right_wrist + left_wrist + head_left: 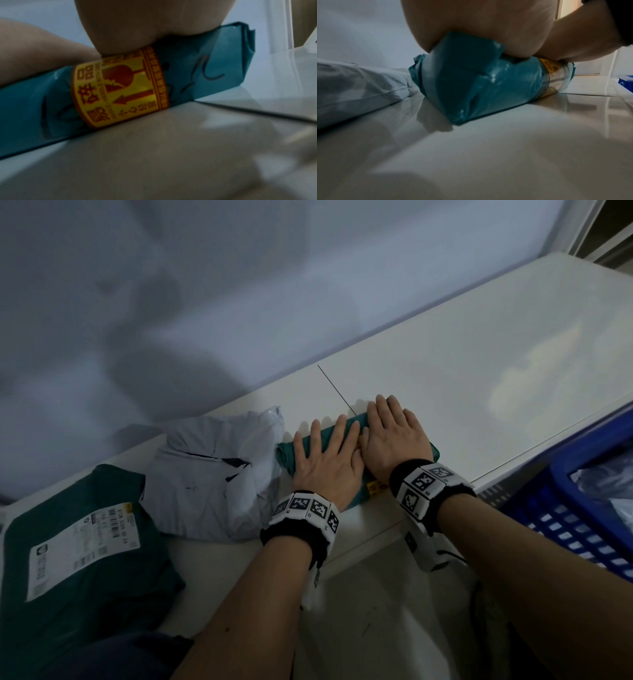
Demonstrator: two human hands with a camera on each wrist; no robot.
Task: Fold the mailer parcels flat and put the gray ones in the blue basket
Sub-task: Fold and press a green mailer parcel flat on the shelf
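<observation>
Both flat hands, left hand (pixel 322 460) and right hand (pixel 394 436), press the green mailer (pixel 471 86).

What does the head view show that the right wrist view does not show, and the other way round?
Only the head view shows the gray mailer, the flat green mailer with a white label, the blue basket and the left hand, flat with straight fingers.

Only the right wrist view shows the print on the yellow sticker: red characters, a broken glass and an arrow.

Both show the right hand pressing down on the folded green mailer on the white table.
</observation>
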